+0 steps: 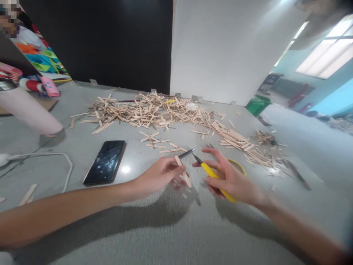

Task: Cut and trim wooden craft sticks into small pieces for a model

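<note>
My left hand (165, 171) pinches a short flat wooden craft stick (183, 171) between thumb and fingers, holding it tilted above the table. A dark pen-like thing (186, 153) juts out beyond those fingers; whether the hand grips it I cannot tell. My right hand (227, 176) is wrapped round yellow-handled pliers (211, 171), their dark pointed jaws toward the left hand and apart from the stick. The index finger stretches forward. Grey metal points show just behind it, their source hidden. Several loose craft sticks (158, 141) lie beyond the hands.
A wide heap of craft sticks (143, 112) lies along the back, with a row of sticks (237, 138) on the right. A phone (105, 162), white cable (68, 169) and pink bottle (33, 110) are on the left. Black (110, 40) and white panels (220, 44) stand behind.
</note>
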Demonstrator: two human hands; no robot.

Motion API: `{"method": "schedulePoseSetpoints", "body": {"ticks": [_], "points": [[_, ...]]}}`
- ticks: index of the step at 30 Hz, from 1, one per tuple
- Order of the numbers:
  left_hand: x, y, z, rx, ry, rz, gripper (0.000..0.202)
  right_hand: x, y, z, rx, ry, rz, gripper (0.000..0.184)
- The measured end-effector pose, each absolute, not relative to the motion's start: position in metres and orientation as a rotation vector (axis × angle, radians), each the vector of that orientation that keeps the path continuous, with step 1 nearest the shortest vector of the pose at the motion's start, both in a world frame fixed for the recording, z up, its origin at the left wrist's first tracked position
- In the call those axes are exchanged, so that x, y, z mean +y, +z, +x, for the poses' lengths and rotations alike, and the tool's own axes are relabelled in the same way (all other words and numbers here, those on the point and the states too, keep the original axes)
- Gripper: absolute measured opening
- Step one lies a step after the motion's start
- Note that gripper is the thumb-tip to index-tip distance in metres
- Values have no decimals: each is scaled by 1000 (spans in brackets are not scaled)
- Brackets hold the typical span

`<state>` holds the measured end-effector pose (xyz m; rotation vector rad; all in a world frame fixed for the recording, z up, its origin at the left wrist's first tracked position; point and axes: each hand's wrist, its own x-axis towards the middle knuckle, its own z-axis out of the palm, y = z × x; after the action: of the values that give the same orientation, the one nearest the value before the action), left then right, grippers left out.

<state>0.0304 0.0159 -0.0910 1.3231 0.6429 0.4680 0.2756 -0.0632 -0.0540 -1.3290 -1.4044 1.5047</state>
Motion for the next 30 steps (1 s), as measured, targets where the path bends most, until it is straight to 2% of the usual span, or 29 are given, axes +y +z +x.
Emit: {"method": "schedulePoseSetpoints", "body": {"ticks": [5, 10, 17, 20, 25, 28, 30], "points": [[28, -98, 27, 805, 381, 1382, 35, -62, -55, 285, -1798, 1297, -1554, 38], [36, -102, 26, 846, 313, 1405, 34, -60, -62, 295, -2296, 839, -1461, 35], [46, -113, 22, 823, 147, 1525, 40, -58, -69, 293, -2392, 834, -1544, 24], [49, -118, 20, 813, 104, 1649, 34, -58, -69, 291, -2455, 781, -1542, 31], [51, -117, 19, 768, 122, 1886, 42, -58, -72, 289, -2449, 684, -1530, 35], [48, -116, 20, 743, 161, 1967, 29, -55, -75, 290, -2404, 629, -1552, 33], [45, -115, 19, 726, 192, 2015, 15, -52, -77, 291, -2276, 755, -1590, 37]]}}
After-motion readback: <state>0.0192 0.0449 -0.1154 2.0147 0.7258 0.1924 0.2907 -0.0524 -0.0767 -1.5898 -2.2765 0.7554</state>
